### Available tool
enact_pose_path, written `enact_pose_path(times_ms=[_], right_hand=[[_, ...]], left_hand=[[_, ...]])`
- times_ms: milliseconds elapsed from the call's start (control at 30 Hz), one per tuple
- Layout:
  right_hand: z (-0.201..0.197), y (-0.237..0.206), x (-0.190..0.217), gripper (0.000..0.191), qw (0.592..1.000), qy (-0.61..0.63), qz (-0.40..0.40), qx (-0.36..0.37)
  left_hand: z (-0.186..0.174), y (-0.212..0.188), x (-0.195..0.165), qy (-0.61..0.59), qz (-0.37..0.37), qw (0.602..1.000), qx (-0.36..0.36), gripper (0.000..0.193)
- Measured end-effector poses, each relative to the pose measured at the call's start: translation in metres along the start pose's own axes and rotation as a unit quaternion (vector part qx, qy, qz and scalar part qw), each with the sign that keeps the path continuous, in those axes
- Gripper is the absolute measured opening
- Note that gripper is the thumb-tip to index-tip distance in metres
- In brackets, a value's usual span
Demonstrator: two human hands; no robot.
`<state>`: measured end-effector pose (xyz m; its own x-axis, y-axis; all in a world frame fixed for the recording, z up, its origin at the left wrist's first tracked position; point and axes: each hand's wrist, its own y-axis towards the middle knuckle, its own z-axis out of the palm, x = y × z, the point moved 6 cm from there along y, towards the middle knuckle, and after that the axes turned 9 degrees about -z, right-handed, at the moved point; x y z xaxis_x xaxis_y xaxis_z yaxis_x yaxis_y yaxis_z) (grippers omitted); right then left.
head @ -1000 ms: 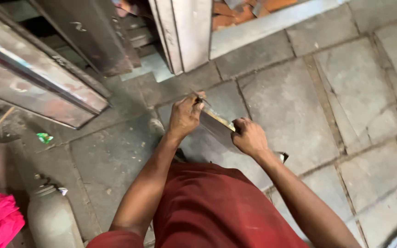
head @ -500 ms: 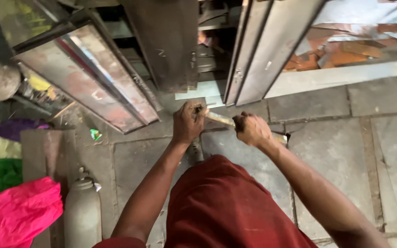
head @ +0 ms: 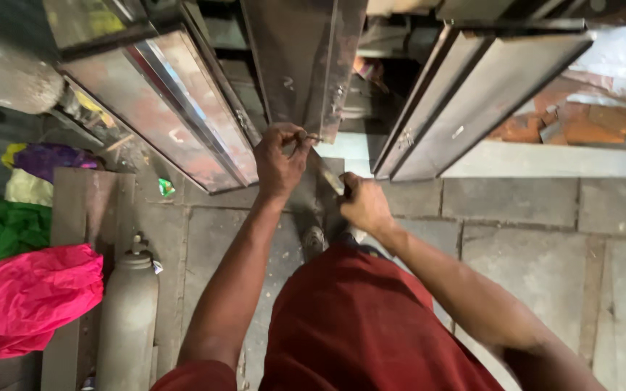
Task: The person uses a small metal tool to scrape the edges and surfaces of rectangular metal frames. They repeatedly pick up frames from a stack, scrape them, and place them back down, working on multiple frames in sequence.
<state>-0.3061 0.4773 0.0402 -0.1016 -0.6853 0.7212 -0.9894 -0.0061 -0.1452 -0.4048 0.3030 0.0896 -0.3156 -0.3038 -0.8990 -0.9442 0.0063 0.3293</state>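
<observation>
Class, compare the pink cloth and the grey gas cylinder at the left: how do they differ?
The pink cloth is bright, soft and crumpled in a heap; the grey gas cylinder is dull, rigid and smooth. The cloth has no set shape, while the cylinder is a rounded column with a valve on top. Both sit side by side, away from both hands.

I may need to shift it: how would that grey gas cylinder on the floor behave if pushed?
The grey gas cylinder looks metal, so probably heavy and rigid. Its round body might roll once tipped. The small valve on top seems the fragile part.
</observation>
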Motion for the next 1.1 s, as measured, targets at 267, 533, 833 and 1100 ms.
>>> enact_pose_path(times_ms=[267,533,833,1100], right_hand=[[-0.022,0.025,-0.009,0.033,0.991,0.117,0.031,-0.059],[-0.009,0.029,-0.052,0.027,0.939,0.293,0.127,-0.128],[0.014,0.070,-0.021,0.016,0.755,0.528,0.256,-0.292],[0.006,0.146,0.021,0.039,0.416,0.790,0.134,-0.430]], left_hand=[[0.048,0.052,-0.017,0.065,0.098,0.993,0.030,0.023],[0.115,0.057,0.003,-0.002,0.045,0.993,0.107,0.034],[0.188,0.085,-0.005,-0.019,0.037,0.967,0.253,0.033],[0.215,0.096,-0.016,-0.081,0.122,0.887,0.437,0.021]])
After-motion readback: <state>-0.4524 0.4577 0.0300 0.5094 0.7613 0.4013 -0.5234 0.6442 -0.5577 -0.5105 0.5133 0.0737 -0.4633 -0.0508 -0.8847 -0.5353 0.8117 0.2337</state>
